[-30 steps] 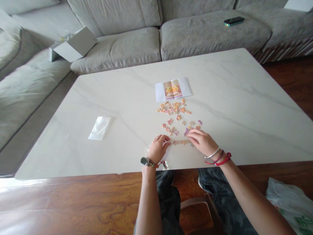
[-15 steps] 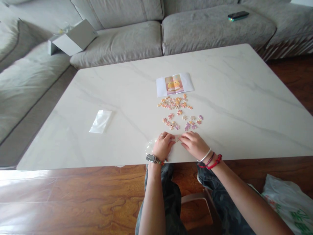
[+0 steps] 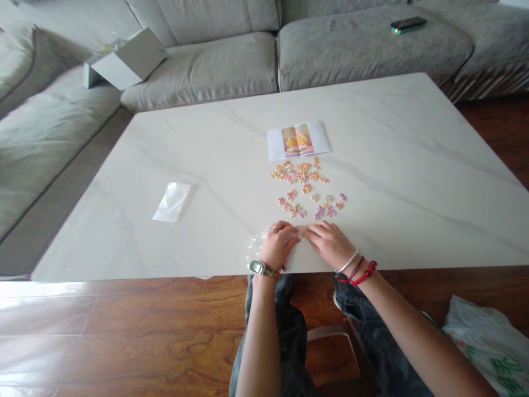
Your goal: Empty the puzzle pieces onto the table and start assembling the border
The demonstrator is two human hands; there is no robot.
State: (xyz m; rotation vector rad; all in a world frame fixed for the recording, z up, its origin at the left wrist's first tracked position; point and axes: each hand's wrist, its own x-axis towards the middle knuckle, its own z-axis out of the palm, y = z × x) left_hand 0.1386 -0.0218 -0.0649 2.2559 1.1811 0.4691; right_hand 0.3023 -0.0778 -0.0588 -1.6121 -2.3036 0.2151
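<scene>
Left hand (image 3: 278, 245) and right hand (image 3: 328, 244) cupped near the marble table's (image 3: 392, 165) near edge, fingers (image 3: 289, 234) pressed together, joined jigsaw pieces (image 3: 301, 231) mostly hidden beneath them, any pinch hard to make out, loose jigsaw pieces (image 3: 308, 190) lying farther out

Bright even light, white glare on the wooden floor (image 3: 45, 309), curved distortion toward the frame edges

This is a living room in a home: a grey fabric sectional sofa (image 3: 363, 49), a smartphone (image 3: 408, 25) lying on its seat cushion, runs along 2 sides of a white marble-topped coffee table (image 3: 372, 165), above a polished wood floor (image 3: 144, 325).
</scene>
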